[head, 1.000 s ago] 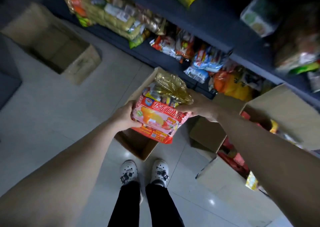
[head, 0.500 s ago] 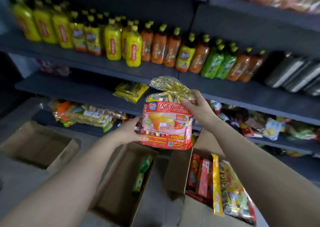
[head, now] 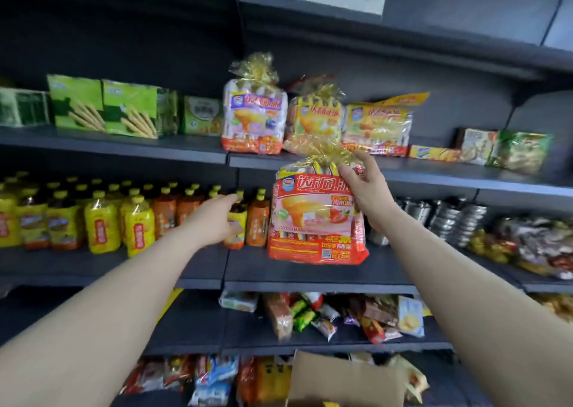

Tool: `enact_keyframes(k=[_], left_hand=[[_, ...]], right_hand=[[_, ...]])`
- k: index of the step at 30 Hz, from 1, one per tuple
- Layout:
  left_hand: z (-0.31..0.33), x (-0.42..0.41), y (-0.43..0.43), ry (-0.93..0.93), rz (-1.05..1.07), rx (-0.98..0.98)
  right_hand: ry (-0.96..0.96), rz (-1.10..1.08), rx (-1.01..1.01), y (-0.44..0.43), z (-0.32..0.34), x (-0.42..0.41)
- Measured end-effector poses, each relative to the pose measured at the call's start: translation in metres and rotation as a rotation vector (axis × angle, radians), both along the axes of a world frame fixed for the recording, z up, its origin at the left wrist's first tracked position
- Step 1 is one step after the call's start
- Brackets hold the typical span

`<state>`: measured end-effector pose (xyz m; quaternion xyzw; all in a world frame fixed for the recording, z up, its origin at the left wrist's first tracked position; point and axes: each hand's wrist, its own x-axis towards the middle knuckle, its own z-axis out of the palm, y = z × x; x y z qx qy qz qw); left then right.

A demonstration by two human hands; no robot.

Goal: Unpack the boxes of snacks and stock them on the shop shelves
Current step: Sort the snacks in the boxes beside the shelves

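My right hand (head: 367,189) grips a red snack-cake bag (head: 313,220) by its upper right corner, just under the gold cellophane tie. The bag hangs upright in front of the drinks shelf (head: 310,270). My left hand (head: 217,217) is off the bag, fingers stretched out toward the bottles, holding nothing. On the shelf above (head: 198,147) stand three similar cake bags: a white-and-orange one (head: 254,121), a yellow one (head: 316,118) and a wider yellow one (head: 376,127).
Green biscuit-stick boxes (head: 105,106) fill the upper shelf's left. Yellow and orange drink bottles (head: 99,217) line the middle shelf, silver cans (head: 446,217) to the right. Loose snack packs (head: 325,316) lie lower down. A cardboard box flap (head: 344,378) sits at the bottom.
I have raised my view from the boxes to the upper shelves. The bag went up with my right hand. My left hand let go of it and moved out to the left.
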<state>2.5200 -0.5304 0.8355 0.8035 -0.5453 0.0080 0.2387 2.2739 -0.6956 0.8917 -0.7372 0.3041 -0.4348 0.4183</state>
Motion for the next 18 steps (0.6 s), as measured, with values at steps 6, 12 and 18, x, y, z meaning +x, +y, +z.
enact_keyframes(k=[6, 12, 18], left_hand=[[0.05, -0.01, -0.06, -0.111, 0.061, -0.162], [0.069, 0.003, -0.09, -0.173, 0.1, -0.293], [0.079, 0.041, -0.13, -0.25, 0.134, -0.348]], right_hand=[[-0.01, 0.024, -0.109, -0.072, 0.043, -0.017], [-0.101, -0.059, -0.209, -0.121, 0.075, 0.003], [-0.198, -0.144, -0.238, -0.158, 0.108, 0.044]])
